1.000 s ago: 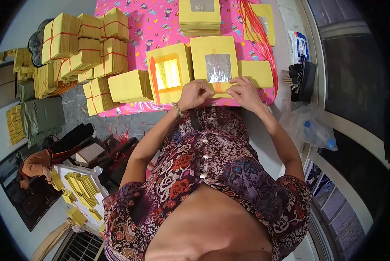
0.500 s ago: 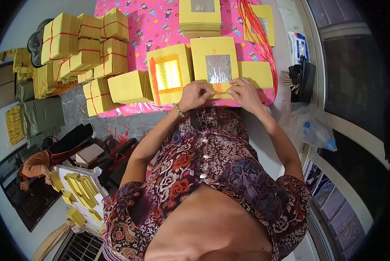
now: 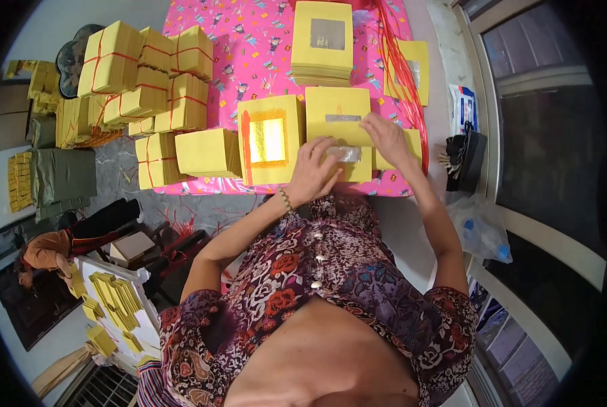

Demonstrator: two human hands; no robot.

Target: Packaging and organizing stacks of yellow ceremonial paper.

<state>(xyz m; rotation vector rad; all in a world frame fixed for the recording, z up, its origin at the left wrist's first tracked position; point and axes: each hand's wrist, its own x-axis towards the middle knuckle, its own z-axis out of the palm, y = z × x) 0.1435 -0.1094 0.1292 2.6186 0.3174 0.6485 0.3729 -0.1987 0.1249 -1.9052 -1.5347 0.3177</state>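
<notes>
In front of me stands a stack of yellow joss paper [image 3: 337,98] with a silver foil patch in its middle. Its top sheet [image 3: 354,174] looks partly bent over, so the foil shows as two separate bands. My left hand [image 3: 311,169] rests on the sheet's left side with the fingers apart. At the right edge, my right hand [image 3: 388,139] has thumb and fingers closed on the sheet; the exact grip is partly hidden. Left of this stack is another joss paper stack [image 3: 249,159] with gold foil and an orange-red border.
Bundles tied with red string [image 3: 110,57] are piled at the left. A taller joss paper stack [image 3: 303,41] stands at the back. Red strings [image 3: 412,102] hang over the pink tablecloth [image 3: 249,54]. A person [image 3: 46,251] works at a white table, lower left.
My hands have moved apart from the near edge: the right went up along the right side, the left opened out. The top sheet has become bent. The whole view shifted slightly.
</notes>
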